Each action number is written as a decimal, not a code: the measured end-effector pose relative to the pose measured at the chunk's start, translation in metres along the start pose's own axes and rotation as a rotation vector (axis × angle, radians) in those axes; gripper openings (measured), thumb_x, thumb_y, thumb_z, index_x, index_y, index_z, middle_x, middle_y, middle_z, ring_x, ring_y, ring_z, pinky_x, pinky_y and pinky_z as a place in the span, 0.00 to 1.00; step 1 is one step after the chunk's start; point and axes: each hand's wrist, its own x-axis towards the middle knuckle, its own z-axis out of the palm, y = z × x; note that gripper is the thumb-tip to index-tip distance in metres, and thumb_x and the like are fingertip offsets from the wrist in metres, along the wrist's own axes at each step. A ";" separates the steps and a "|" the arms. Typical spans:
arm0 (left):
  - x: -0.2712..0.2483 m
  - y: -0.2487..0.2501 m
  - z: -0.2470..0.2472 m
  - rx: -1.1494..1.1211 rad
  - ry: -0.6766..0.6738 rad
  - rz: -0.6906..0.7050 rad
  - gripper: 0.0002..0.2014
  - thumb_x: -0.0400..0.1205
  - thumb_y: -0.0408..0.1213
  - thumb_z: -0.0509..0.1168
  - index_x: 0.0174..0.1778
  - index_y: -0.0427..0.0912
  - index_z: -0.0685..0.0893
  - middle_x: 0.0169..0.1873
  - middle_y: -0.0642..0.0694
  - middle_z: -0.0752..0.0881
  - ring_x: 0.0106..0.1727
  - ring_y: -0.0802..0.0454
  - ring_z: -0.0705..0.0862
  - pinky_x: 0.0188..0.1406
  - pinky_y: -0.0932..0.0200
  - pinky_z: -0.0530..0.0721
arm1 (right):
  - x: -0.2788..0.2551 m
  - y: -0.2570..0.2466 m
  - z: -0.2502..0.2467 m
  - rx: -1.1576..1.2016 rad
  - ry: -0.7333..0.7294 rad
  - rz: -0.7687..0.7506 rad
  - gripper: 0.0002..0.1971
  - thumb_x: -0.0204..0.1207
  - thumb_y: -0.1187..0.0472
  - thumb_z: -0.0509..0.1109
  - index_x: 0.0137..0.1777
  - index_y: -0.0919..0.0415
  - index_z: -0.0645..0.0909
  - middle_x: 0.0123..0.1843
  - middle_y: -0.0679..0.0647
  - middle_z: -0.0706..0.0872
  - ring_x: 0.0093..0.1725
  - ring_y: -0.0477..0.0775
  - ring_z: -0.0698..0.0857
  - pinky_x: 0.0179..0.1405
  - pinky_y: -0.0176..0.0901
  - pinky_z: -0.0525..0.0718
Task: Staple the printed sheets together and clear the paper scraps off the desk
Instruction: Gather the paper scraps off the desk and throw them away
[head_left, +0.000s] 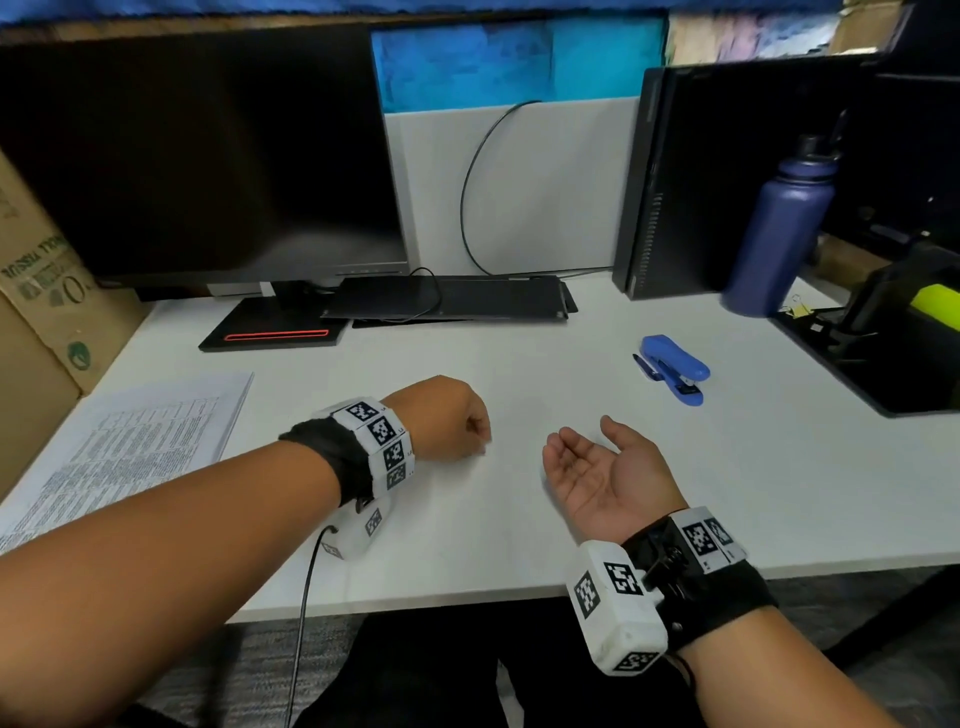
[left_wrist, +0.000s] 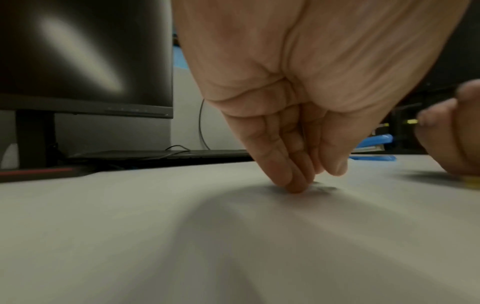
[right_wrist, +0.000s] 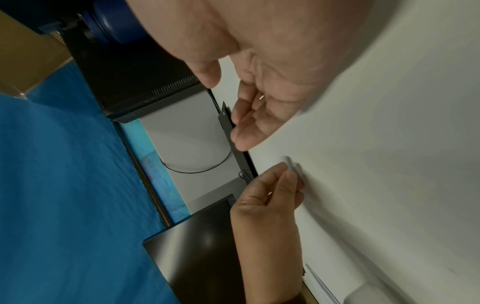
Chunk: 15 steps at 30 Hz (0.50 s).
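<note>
on the white desk (head_left: 519, 519), near the middle | left hand (head_left: 447, 421) fingertips (left_wrist: 293, 185) bunched over a tiny scrap (left_wrist: 324, 188), grip not clear | right hand (head_left: 597, 467) palm up, cupped, relaxed | scrap looks very light and thin, better pinch its edge | printed sheets (head_left: 130, 447) far left, stapler (head_left: 675, 369) right

A white desk (head_left: 519, 364) carries everything. Taking the blue stapler (head_left: 674, 368) as the mark: the printed sheets (head_left: 130, 452) lie flat far to its left, near the desk's left edge. Behind it to the left sit a black monitor stand (head_left: 275, 327) and a flat keyboard (head_left: 452, 301). A blue bottle (head_left: 774, 228) stands behind it to the right, beside a black tray (head_left: 878, 364).
</note>
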 end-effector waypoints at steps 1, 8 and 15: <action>0.000 0.003 0.003 0.049 -0.011 0.005 0.10 0.84 0.44 0.70 0.58 0.51 0.93 0.52 0.57 0.91 0.55 0.56 0.87 0.54 0.61 0.83 | 0.001 0.001 0.001 -0.002 0.002 0.002 0.20 0.84 0.50 0.64 0.51 0.71 0.80 0.45 0.65 0.83 0.42 0.59 0.85 0.34 0.49 0.92; 0.006 0.015 0.011 0.462 -0.058 0.102 0.14 0.88 0.43 0.55 0.55 0.44 0.86 0.51 0.47 0.88 0.50 0.43 0.86 0.50 0.50 0.87 | 0.003 -0.001 -0.004 0.018 0.019 0.003 0.20 0.83 0.50 0.65 0.51 0.71 0.81 0.43 0.64 0.84 0.40 0.60 0.86 0.33 0.48 0.91; 0.015 0.022 0.005 0.529 -0.174 0.134 0.06 0.82 0.40 0.61 0.50 0.52 0.82 0.44 0.54 0.77 0.45 0.48 0.77 0.44 0.54 0.79 | 0.003 -0.003 -0.006 0.018 0.022 0.003 0.21 0.83 0.49 0.65 0.49 0.71 0.81 0.41 0.63 0.84 0.39 0.60 0.86 0.34 0.48 0.92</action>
